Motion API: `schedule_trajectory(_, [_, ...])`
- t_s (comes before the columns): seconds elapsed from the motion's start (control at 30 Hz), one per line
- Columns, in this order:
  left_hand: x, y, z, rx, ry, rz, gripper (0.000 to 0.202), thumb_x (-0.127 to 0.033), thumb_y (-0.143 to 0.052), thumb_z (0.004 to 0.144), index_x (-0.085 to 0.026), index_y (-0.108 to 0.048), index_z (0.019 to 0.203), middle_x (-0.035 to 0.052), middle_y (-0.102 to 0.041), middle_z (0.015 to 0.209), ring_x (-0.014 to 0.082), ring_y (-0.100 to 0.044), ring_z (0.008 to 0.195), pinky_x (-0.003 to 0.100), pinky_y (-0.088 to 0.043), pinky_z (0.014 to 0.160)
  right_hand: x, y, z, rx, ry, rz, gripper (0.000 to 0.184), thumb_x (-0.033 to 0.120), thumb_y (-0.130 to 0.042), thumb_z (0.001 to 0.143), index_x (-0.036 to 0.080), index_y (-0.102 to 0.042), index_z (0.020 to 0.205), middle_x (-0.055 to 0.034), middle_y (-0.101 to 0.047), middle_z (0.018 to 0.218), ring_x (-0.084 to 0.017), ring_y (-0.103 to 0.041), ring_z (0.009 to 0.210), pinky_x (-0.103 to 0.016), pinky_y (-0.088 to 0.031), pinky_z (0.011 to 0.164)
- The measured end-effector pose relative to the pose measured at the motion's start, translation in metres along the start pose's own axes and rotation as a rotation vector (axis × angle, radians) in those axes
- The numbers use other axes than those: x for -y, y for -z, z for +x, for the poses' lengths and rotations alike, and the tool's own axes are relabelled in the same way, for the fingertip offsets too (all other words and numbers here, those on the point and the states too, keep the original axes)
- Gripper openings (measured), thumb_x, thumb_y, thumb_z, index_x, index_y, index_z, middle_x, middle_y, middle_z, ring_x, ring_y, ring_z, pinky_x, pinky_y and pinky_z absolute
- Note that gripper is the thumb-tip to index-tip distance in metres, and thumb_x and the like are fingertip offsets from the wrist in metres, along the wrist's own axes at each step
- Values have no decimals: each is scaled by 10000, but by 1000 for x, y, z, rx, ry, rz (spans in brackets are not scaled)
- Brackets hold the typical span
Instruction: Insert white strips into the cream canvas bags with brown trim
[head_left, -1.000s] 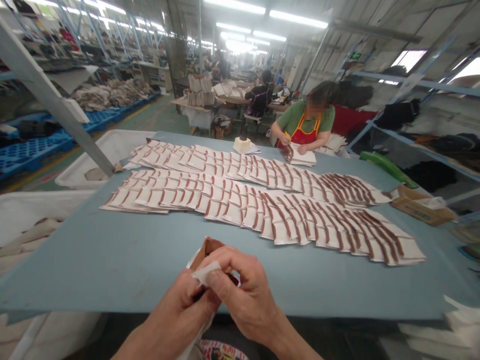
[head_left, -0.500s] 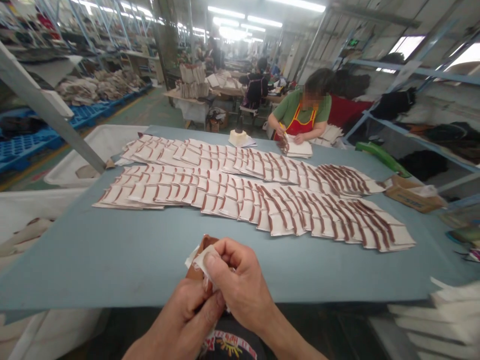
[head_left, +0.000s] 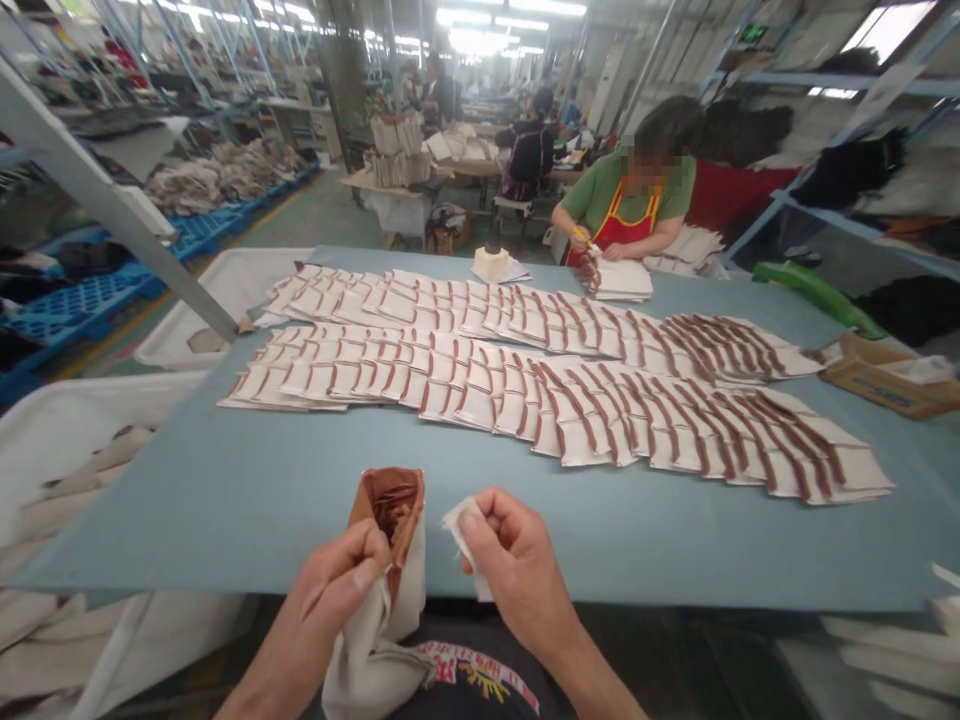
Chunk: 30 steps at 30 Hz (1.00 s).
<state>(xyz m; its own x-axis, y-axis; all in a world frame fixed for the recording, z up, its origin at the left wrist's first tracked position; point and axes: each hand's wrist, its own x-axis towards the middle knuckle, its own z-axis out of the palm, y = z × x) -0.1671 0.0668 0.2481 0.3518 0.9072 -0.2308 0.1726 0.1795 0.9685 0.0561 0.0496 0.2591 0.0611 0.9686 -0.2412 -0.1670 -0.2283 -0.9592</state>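
My left hand [head_left: 337, 575] pinches the rim of a cream fabric pouch [head_left: 409, 590] with a brown lining. Its mouth gapes upward, showing the creased lining, and its lower part hangs over the table's near edge towards my lap. To the right of it, apart from the pouch, my right hand [head_left: 514, 560] is closed on a small white cloth scrap [head_left: 466, 530] between thumb and fingers. Beyond both hands, overlapping cream pieces with brown edges [head_left: 480, 385] lie in two long rows on the blue-grey table [head_left: 262, 500].
Across the table a co-worker in a green shirt [head_left: 626, 210] handles a stack of cream pieces [head_left: 626, 280]. A cardboard box [head_left: 885, 380] and a green curved object [head_left: 817, 295] stand at the right. White bins [head_left: 45, 405] with fabric are at the left, beside a metal post [head_left: 127, 190].
My right hand has moved away to the right with the white scrap, off the pouch. My left hand has shifted left, and the pouch's mouth now shows open. The view has turned slightly left.
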Motion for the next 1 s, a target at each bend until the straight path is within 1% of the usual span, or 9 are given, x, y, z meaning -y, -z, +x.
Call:
schedule_trajectory(0.1, [-4, 12, -6, 32, -1, 131, 473, -631, -676, 995, -222, -575, 781, -23, -548, 746, 173, -490, 683, 248, -437, 617, -12, -16, -5, 28, -28, -21, 460, 622, -772, 902, 206, -614, 789, 59, -533, 600, -90, -390, 528, -223, -313, 497])
schedule_trajectory(0.17, [-14, 14, -9, -20, 12, 184, 391, -591, -685, 1012, -220, -642, 897, -18, -602, 780, 182, -553, 710, 247, -465, 641, -12, -23, -6, 34, -27, -26, 438, 594, -778, 890, 200, -615, 789, 58, -533, 615, -89, -397, 547, -221, -310, 512])
schedule_trajectory(0.23, [-26, 12, -9, -100, 3, 192, 343, -568, -693, 1015, -225, -688, 1004, -11, -661, 810, 193, -609, 738, 253, -485, 670, -5, -26, -6, 62, -47, 9, 444, 595, -793, 881, 199, -611, 802, 64, -532, 620, -82, -389, 545, -215, -307, 513])
schedule_trajectory(0.33, [-42, 7, -4, -139, -50, 206, 351, -559, -687, 1022, -222, -706, 926, -12, -663, 746, 186, -612, 697, 258, -478, 671, 12, -25, -1, 158, -117, 159, 545, 674, -866, 812, 211, -579, 801, 85, -521, 592, -64, -360, 508, -200, -296, 487])
schedule_trajectory(0.53, [-55, 12, 6, 116, -71, 163, 485, -580, -775, 971, -209, -687, 1269, -52, -556, 724, 152, -511, 630, 215, -422, 566, 30, -19, 9, 610, -358, 395, 668, 739, -972, 669, 227, -543, 673, 123, -438, 478, -38, -287, 384, -193, -247, 372])
schedule_trajectory(0.63, [-57, 13, 5, 256, -56, 100, 428, -607, -743, 1002, -198, -726, 1126, -52, -509, 716, 132, -460, 631, 202, -391, 571, 26, -18, 11, 734, -426, 430, 631, 694, -980, 679, 221, -563, 659, 115, -454, 480, -41, -300, 373, -202, -230, 351])
schedule_trajectory(0.7, [-59, 11, 5, 286, -78, 92, 428, -617, -733, 1003, -190, -725, 970, -55, -477, 686, 123, -424, 612, 203, -362, 557, 22, -18, 10, 761, -457, 450, 587, 652, -979, 682, 213, -589, 677, 115, -462, 489, -41, -299, 374, -209, -226, 354])
schedule_trajectory(0.9, [-64, 6, 7, 217, -134, 147, 455, -554, -736, 979, -195, -635, 716, -34, -527, 626, 123, -470, 582, 208, -372, 539, 13, -14, 10, 754, -451, 341, 505, 638, -884, 730, 219, -604, 690, 96, -484, 513, -63, -314, 398, -230, -223, 380])
schedule_trajectory(1.0, [-60, 5, 6, 194, -105, 103, 445, -552, -739, 986, -202, -627, 735, -33, -560, 622, 122, -480, 561, 208, -382, 524, 22, -2, 11, 668, -281, 160, 504, 684, -768, 855, 219, -614, 739, 58, -551, 591, -97, -432, 489, -221, -326, 467])
